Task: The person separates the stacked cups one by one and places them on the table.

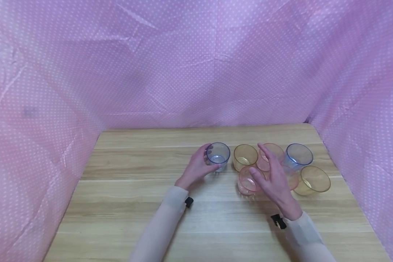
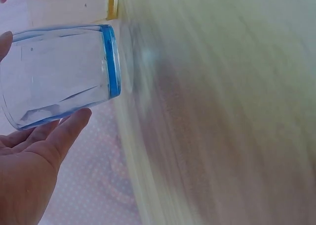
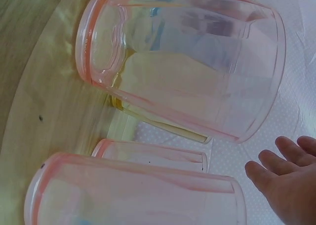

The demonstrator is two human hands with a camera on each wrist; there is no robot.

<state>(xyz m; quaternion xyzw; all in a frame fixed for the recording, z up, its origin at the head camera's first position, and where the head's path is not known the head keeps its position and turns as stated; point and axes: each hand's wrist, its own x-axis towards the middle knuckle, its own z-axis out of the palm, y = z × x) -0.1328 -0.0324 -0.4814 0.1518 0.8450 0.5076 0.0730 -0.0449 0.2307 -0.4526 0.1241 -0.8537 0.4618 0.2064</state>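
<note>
- Nearest to me in the head view, two pale sleeves [image 1: 160, 225] come up from the bottom edge, each with a small black clip at the wrist.
- Right of centre, my right hand [image 1: 275, 180] floats with fingers spread and relaxed over the cluster of cups, holding nothing; the right wrist view shows only its fingertips [image 3: 284, 173] at the lower right, clear of the glassware.
- Just beneath that hand lies a pink cup [image 1: 247, 181], tipped with its mouth toward me.
- At the centre of the frame, my left hand [image 1: 198, 169] curls round the near side of a clear blue cup [image 1: 218, 154], standing apart from the others on the wooden worktop [image 1: 124, 189].
- Further back, a yellow cup [image 1: 245, 156], a second pink cup [image 1: 271, 154] and another blue cup [image 1: 298, 155] stand in a row, with a tilted yellow cup [image 1: 314, 180] at the right end.
- Behind everything hangs a pink dotted cloth [image 1: 183, 62].
</note>
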